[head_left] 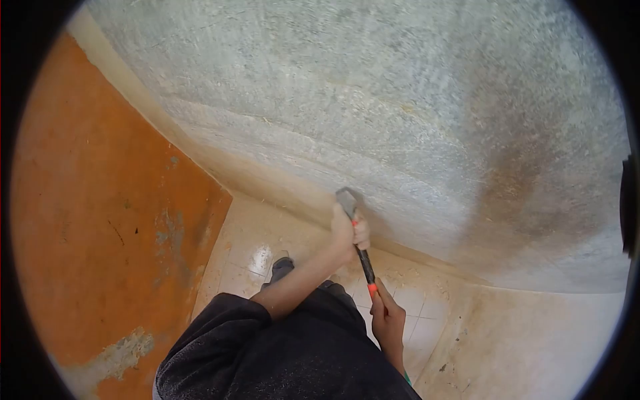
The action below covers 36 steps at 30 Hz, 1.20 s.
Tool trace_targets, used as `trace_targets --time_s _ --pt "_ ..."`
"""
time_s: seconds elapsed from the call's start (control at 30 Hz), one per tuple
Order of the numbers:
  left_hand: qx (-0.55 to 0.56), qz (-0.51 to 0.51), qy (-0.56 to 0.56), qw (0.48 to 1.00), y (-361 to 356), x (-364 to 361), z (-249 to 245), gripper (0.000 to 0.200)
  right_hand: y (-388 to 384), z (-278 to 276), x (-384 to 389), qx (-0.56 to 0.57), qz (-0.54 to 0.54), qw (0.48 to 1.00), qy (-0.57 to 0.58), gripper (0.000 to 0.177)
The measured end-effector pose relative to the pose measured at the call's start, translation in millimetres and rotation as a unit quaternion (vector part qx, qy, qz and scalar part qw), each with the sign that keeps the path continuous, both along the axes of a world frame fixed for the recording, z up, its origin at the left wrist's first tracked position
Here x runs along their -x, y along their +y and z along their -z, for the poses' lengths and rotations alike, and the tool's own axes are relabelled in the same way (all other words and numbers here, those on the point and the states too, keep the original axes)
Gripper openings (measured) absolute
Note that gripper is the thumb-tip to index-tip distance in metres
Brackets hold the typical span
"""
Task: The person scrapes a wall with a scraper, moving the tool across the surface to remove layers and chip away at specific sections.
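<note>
A long-handled scraper [366, 264] with a black and red handle slants up from my body toward the grey, scuffed wall [400, 133]. Its flat metal head lies right at the lower part of that wall. My left hand [349, 231], dusty and pale, is wrapped round the tool just below the head. Lower down, my right hand [388, 319] grips the handle's end by the red band. My left forearm crosses in front of my dark, dust-speckled clothing.
On the left stands an orange wall [127, 193] with chipped patches. A pale, dusty tiled floor [413, 303] lies below, with my shoe [283, 264] on it. To the right is a whitish wall [540, 340]. A dark object [629, 207] shows at the right edge.
</note>
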State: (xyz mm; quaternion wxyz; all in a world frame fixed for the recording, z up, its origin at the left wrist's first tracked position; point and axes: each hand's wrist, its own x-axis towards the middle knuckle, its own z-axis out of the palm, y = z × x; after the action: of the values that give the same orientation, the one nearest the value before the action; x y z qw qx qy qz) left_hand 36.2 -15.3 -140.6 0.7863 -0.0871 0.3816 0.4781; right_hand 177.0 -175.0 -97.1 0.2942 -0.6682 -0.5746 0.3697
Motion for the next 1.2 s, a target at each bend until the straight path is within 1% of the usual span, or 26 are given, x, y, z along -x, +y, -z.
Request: trace_targets --time_s 0.1,0.13,0.17,0.23,0.27,0.3,0.37,0.4,0.43,0.5,0.53,0.57,0.63,0.67,0.73,0.77,0.83,0.87,0.93,0.97,1.0,1.07,1.13,1.17,1.2 --pt "0.000 -0.023 0.009 1.000 4 19 -1 0.051 10 14 7 0.005 -0.028 1.000 0.011 0.034" --pt "-0.019 -0.040 0.031 0.999 7 33 9 0.052 17 19 17 -0.038 -0.051 0.998 0.016 0.035" --pt "-0.020 -0.034 0.033 0.999 8 34 16 0.052 16 23 17 -0.038 -0.046 0.998 0.018 0.035" --pt "-0.026 -0.060 0.045 0.997 13 38 15 0.049 21 22 18 -0.004 -0.033 0.999 0.038 0.034" --pt "-0.011 -0.053 0.011 0.998 11 28 13 0.048 19 11 8 0.027 -0.033 0.999 -0.014 0.032" --pt "-0.013 -0.054 0.008 0.998 8 15 9 0.048 14 2 1 0.025 -0.033 0.999 -0.017 0.032" --pt "-0.022 0.011 -0.032 0.999 1 -3 4 0.056 2 -5 -8 -0.001 0.006 1.000 -0.009 0.032" --pt "-0.047 0.015 -0.021 0.999 1 -4 4 0.057 6 -7 -7 0.045 0.005 0.999 -0.031 0.032" --pt "-0.047 0.018 -0.022 0.999 1 -1 5 0.057 9 -3 -5 0.045 0.008 0.998 -0.032 0.032" --pt "-0.030 -0.026 0.021 0.999 5 14 9 0.056 13 18 2 -0.013 -0.026 1.000 0.006 0.033" --pt "-0.014 -0.035 0.037 0.999 7 22 8 0.051 12 27 8 -0.030 -0.031 0.999 0.010 0.033" --pt "-0.013 -0.030 0.037 0.999 7 26 14 0.051 10 28 9 -0.029 -0.027 0.999 0.010 0.033" --pt "-0.063 -0.026 0.032 0.997 10 29 19 0.051 12 24 10 -0.034 -0.015 0.999 0.027 0.033" --pt "-0.062 -0.028 0.034 0.997 9 20 20 0.051 10 17 3 -0.033 -0.018 0.999 0.028 0.033" --pt "-0.024 -0.026 -0.003 0.999 4 -3 -3 0.052 5 0 -16 -0.006 -0.012 1.000 -0.011 0.033" --pt "-0.023 -0.027 -0.003 0.999 1 -5 -2 0.052 3 1 -19 -0.006 -0.013 1.000 -0.011 0.033" --pt "-0.074 -0.002 -0.042 0.996 -3 -8 2 0.052 1 7 -24 -0.034 -0.051 0.993 -0.098 0.034" --pt "-0.075 -0.006 -0.043 0.996 -2 -3 8 0.052 0 16 -17 -0.073 -0.054 0.993 -0.074 0.034" --pt "-0.061 -0.018 0.012 0.998 -1 15 20 0.053 7 29 -1 -0.076 -0.063 0.994 -0.056 0.034" --pt "-0.061 -0.021 0.014 0.998 2 17 21 0.053 12 33 3 -0.081 -0.070 0.994 -0.039 0.035" --pt "-0.072 -0.036 0.016 0.997 5 20 21 0.053 17 33 1 -0.050 -0.072 0.996 -0.029 0.037" --pt "-0.081 -0.057 0.019 0.995 3 20 17 0.053 17 25 -10 -0.050 -0.072 0.996 -0.027 0.037" --pt "-0.076 -0.030 -0.017 0.997 -2 9 0 0.053 8 11 -15 -0.034 -0.062 0.997 -0.041 0.037" --pt "-0.075 -0.035 -0.016 0.996 -3 6 -1 0.053 6 9 -14 -0.033 -0.067 0.996 -0.040 0.037" --pt "-0.086 -0.019 -0.020 0.996 -3 2 -3 0.053 5 8 -12 -0.029 -0.054 0.997 -0.040 0.036"
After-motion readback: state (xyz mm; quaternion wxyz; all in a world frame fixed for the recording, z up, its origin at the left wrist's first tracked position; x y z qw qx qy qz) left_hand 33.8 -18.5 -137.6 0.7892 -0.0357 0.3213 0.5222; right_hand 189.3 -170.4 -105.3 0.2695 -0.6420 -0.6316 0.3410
